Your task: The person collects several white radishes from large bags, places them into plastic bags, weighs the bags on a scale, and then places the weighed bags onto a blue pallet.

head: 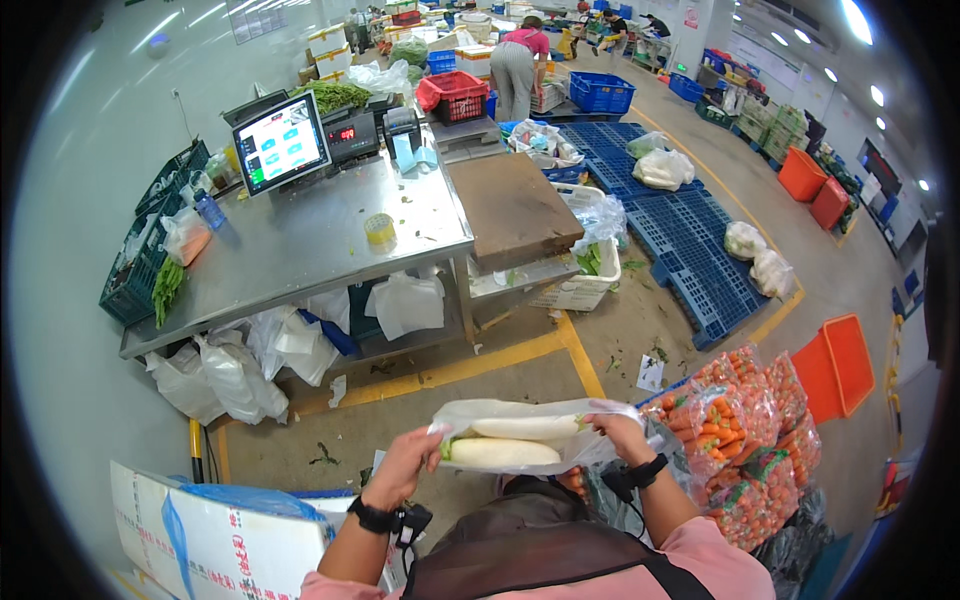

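A clear plastic bag with white radishes lying in it is stretched sideways in front of my body, above the floor. My left hand grips its left end, beside the green top of one radish. At the other end, my right hand pinches the gathered plastic near a second radish. Both wrists wear black straps with small devices. Beyond the bag stands a steel table carrying a touch screen, a scale display, a label printer and a roll of yellow tape.
Bagged carrots are piled at my right, near an orange bin. A white carton stands at lower left. Blue plastic pallets lie beyond a white crate. A person in pink bends farther back.
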Demonstrator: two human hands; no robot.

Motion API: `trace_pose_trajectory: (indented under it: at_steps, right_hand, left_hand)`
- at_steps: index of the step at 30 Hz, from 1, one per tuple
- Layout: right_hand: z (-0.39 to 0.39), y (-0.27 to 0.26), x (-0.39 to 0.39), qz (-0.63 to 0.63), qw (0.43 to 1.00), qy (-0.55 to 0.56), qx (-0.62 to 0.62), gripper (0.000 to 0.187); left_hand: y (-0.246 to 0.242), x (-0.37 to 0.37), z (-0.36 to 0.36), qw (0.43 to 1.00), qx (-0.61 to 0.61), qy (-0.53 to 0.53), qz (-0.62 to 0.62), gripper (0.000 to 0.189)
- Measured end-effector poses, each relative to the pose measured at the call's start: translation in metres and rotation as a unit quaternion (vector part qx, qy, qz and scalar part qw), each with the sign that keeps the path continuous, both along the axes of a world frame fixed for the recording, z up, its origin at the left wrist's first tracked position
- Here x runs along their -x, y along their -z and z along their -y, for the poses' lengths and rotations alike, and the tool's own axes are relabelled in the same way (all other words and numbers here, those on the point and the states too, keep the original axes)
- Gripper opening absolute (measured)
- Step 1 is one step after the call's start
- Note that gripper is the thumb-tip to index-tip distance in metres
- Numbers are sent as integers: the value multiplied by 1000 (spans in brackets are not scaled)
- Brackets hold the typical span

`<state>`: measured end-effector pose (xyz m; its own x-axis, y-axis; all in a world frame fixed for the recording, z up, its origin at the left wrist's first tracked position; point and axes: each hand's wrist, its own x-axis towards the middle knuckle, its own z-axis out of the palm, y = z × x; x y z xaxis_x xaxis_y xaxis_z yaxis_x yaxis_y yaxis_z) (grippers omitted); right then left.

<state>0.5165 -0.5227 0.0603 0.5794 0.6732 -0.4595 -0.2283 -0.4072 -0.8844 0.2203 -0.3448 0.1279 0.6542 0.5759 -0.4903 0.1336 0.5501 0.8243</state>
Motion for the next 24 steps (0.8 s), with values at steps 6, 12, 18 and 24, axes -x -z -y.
trace_pose_trajectory:
  at_steps: [6,12,18,24]
  right_hand:
    - [-96,-23,-105,5,1000,20,-20,22]
    - [-196,-51,-215,68,996,52,22,15]
    - [-293,-86,-305,113,990,86,18,10]
    - [-390,-105,-413,131,985,111,-1,11]
  left_hand:
    - [-35,-109,-130,998,-24,52,26,27]
    - [-51,-214,-232,995,4,80,61,29]
    - [-57,-316,-334,987,3,110,115,17]
    - [-52,-425,-435,978,35,107,174,18]
